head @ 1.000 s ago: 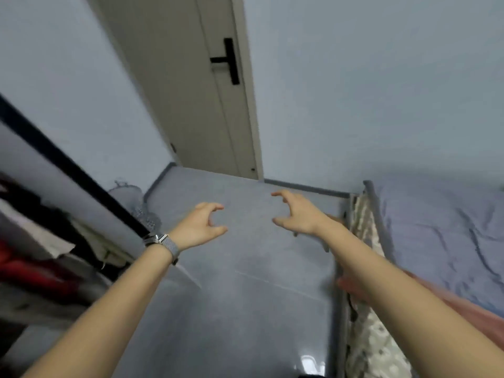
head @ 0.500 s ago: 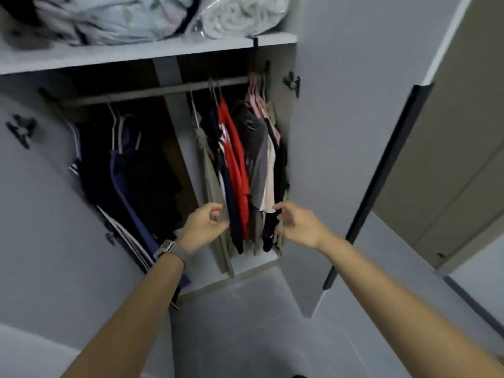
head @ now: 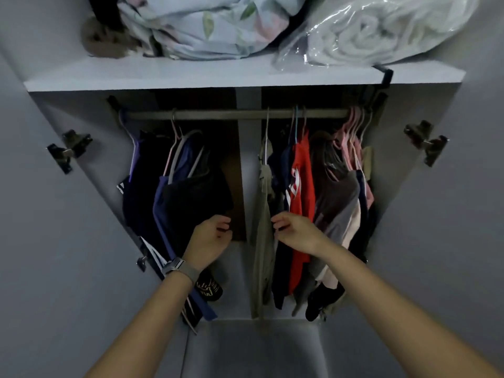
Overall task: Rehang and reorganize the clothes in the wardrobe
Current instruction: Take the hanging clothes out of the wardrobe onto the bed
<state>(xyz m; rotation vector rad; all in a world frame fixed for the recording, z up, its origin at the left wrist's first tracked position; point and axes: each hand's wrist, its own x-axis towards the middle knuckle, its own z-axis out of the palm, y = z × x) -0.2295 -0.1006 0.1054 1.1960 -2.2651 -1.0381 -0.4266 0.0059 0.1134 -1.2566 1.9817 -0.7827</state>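
An open wardrobe faces me, with a metal rail across it. On the left hang dark and navy clothes. On the right hang an olive garment, a red shirt, a grey top and pink hangers. My left hand, with a watch on the wrist, hovers in front of the dark clothes with loosely curled fingers and holds nothing. My right hand hovers beside the olive garment, its fingers loosely curled and empty.
A white shelf above the rail carries floral bedding and a rolled white blanket in plastic. Both doors stand open, with hinges at left and right. A white divider panel splits the wardrobe.
My view swung from the floor and room door round to face the wardrobe squarely. Both hands stayed raised and empty and are now close to the hanging clothes.
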